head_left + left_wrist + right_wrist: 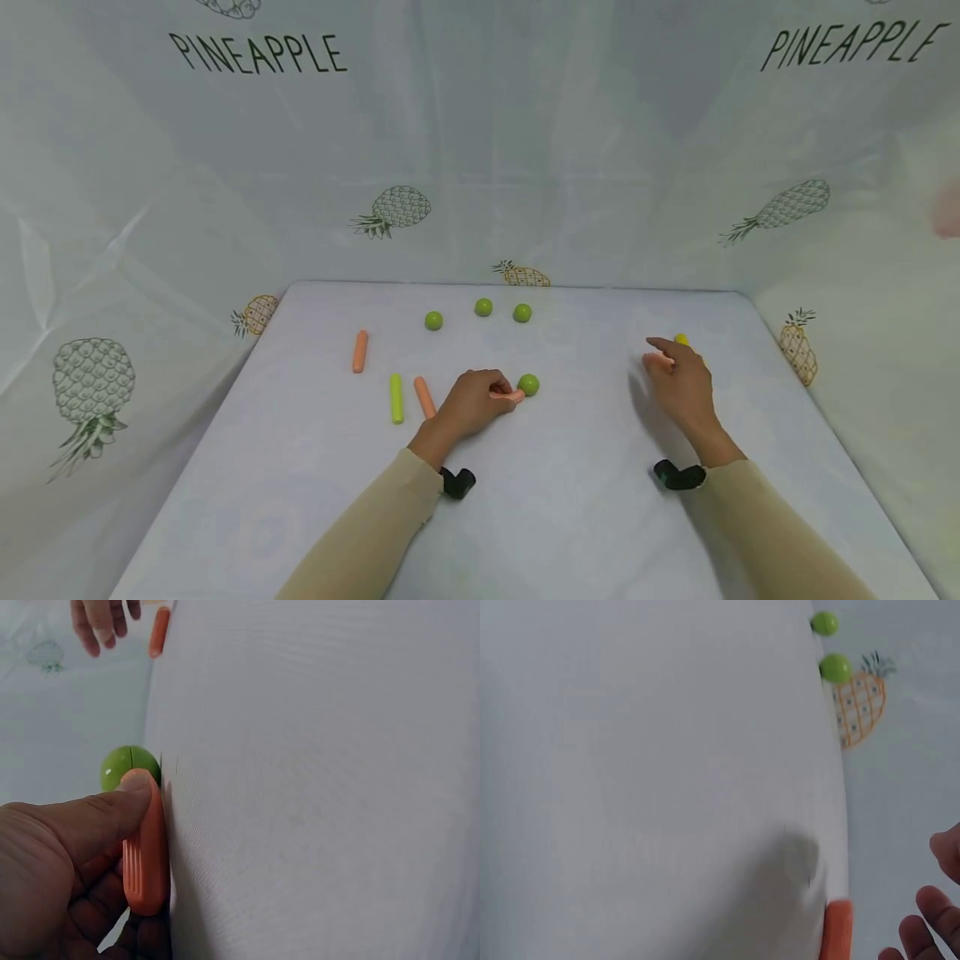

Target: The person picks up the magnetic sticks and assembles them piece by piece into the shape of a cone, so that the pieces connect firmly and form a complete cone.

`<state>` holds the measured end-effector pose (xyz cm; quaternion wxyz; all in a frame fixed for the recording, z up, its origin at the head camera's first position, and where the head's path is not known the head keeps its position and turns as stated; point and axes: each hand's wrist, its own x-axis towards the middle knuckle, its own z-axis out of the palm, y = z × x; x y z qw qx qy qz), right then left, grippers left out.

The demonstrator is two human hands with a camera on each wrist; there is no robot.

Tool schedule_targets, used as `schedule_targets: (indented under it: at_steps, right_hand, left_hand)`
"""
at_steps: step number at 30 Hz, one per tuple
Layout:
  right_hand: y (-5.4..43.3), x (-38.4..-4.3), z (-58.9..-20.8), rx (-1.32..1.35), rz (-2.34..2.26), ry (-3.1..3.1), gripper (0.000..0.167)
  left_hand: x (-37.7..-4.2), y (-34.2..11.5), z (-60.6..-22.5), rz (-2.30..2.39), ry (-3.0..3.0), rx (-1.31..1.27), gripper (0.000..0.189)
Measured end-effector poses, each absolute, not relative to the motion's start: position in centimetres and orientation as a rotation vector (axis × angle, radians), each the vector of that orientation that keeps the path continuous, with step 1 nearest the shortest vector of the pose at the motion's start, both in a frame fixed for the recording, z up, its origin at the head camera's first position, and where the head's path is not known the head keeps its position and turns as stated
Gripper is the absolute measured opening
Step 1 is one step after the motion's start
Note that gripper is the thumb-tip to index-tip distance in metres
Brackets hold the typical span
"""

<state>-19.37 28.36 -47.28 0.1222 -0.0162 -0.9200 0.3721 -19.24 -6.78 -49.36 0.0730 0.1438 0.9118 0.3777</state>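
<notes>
Head view. All places are keyed to the near green ball (528, 384). Left hand (468, 404) is just left of it, pinching a ridged orange stick (516, 396); the stick's tip is right beside the ball, contact uncertain. Three far green balls (483, 307) sit beyond it. Out to its left: a slim orange stick (423, 393) partly hidden by the left hand, then a lime stick (397, 398), then an outer orange stick (360, 351). Right hand (681, 387) is well right of the ball; a yellow piece (681, 339) shows partly behind that hand.

Left wrist view. Narrow grip: thumb pressed on the ridged orange stick at its end toward the near green ball, fingers curled behind. Handling, judged: light, stiff, probably hard plastic or painted wood, not fragile. Surface looks smooth; grooves should limit slip. Best hold likely mid-length, thumb across the grooves. The ball looks glossy and likely rolls at a nudge; take it across its widest part. Well beyond the ball, a loose orange stick (159, 631) is below the right hand, gap visible.

Right wrist view. Right fingertips (932, 907) are apart, nothing seen between them; hand only partly in frame. End of the loose orange stick shows alongside. Two green balls appear near a printed pineapple (861, 705); cannot tell whether either is the near green ball.
</notes>
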Motion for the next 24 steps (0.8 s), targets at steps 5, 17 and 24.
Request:
schedule_targets:
  at_steps: [5, 17, 24]
  right_hand:
    - [30.0, -19.8, -47.7, -0.131, 1.088, -2.74, 0.052]
    - [30.1, -20.2, -48.8, -0.243, 1.099, -2.839, 0.053]
    - [28.6, -19.9, -48.6, -0.189, 1.184, -2.854, 0.055]
  left_hand:
    - [-19.2, -6.9, -49.2, 1.144, 2.721, 0.429, 0.009]
    - [-19.2, -6.9, -49.2, 1.147, 2.712, 0.447, 0.009]
    - [-19.2, -6.9, -49.1, 1.147, 2.704, 0.43, 0.008]
